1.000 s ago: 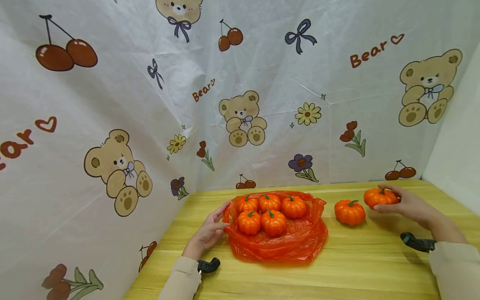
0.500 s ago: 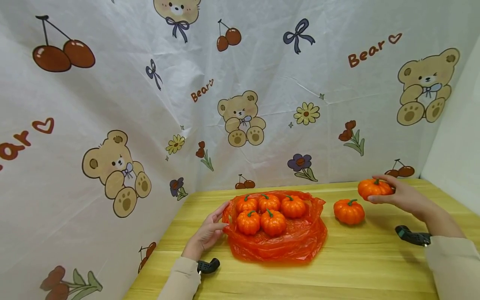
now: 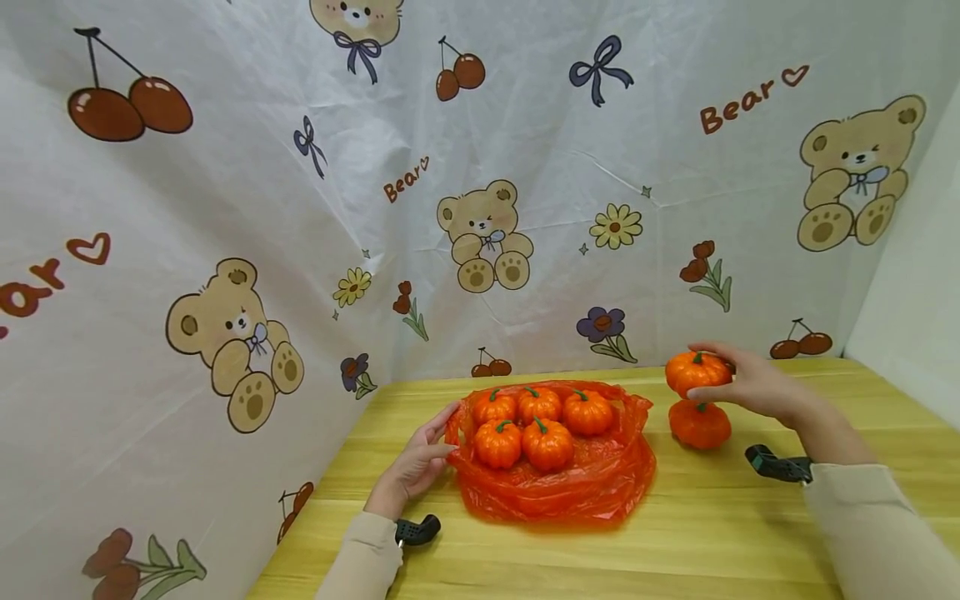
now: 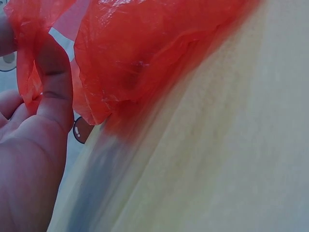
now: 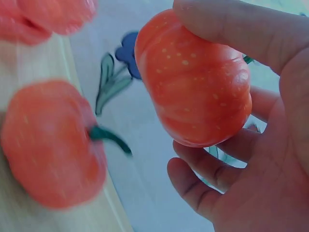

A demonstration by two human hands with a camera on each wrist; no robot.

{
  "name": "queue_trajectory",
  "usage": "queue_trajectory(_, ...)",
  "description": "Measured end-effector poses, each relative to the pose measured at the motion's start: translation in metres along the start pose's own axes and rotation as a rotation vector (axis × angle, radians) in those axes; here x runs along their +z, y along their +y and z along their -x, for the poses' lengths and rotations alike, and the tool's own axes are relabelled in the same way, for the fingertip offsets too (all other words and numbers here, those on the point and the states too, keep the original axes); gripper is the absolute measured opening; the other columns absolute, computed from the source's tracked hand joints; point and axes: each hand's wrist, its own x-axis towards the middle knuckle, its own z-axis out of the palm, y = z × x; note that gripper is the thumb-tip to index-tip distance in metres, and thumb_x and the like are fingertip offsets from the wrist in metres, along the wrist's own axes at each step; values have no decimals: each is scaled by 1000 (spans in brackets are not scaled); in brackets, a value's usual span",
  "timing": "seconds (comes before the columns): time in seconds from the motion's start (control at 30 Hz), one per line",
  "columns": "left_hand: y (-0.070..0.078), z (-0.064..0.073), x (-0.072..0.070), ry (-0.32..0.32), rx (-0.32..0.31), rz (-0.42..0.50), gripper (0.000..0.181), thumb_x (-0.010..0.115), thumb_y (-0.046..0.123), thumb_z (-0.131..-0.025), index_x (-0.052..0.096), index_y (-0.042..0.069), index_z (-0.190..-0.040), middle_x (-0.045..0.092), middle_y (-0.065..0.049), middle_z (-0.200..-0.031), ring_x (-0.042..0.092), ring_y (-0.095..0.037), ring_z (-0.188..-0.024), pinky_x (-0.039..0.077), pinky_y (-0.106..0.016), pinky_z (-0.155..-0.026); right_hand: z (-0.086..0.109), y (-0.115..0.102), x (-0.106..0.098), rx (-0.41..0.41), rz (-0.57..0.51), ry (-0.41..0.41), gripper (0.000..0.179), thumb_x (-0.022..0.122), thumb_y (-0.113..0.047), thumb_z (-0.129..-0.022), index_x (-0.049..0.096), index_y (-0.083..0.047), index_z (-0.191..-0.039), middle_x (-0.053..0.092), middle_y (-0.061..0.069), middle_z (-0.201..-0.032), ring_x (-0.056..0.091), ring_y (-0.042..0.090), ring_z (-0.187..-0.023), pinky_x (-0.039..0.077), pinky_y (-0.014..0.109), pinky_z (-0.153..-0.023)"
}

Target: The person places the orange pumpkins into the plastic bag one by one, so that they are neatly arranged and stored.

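In the head view, my left hand (image 3: 414,467) holds the left edge of a red plastic bag (image 3: 555,504). The left wrist view shows its fingers hooked into a loop of the thin bag (image 4: 140,53). Several small orange toy pumpkins (image 3: 547,445) with green stems sit inside the open bag. To the right, my right hand (image 3: 757,387) grips another toy pumpkin (image 3: 697,374) between thumb and fingers, raised off the table. Below it, one more toy pumpkin (image 3: 700,427) rests on the table, its top partly hidden in the head view.
The wood-grain table (image 3: 600,562) meets a white cloth (image 3: 555,333) printed with bears, cherries and flowers at the back and left. A plain white wall (image 3: 915,333) stands on the right. Black wrist devices (image 3: 418,531) sit at both cuffs.
My right hand has carried its toy pumpkin leftward and slightly up, from beside the resting pumpkin to above it. The left hand and the bag have stayed put.
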Motion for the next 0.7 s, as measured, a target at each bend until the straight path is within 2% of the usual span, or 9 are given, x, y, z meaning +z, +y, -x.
queue_trajectory(0.17, -2, 1, 0, 0, -5, 2, 91, 56, -10, -91, 13, 16, -167, 8, -9, -175, 13, -35, -160, 48, -29, -112, -10, -14, 17, -24, -38, -27, 89, 76, -37, -91, 29, -8, -161, 49, 31, -147, 54, 45, -124, 51, 66, -98)
queue_trajectory(0.43, -3, -1, -2, 12, 7, 1, 90, 56, -10, -92, 14, 16, -167, 8, -8, -175, 12, -35, -160, 47, -30, -113, -18, -34, 38, -75, -38, -55, 85, 80, -35, -88, 37, -12, -158, 53, 26, -145, 57, 40, -123, 52, 64, -101)
queue_trajectory(0.7, -1, -1, -1, -7, 12, -18, 90, 56, -9, -92, 12, 15, -167, 7, -8, -175, 11, -35, -160, 44, -30, -116, -28, -46, 56, -104, -69, -104, 85, 82, -33, -87, 37, -14, -156, 53, 23, -145, 61, 35, -119, 57, 53, -99)
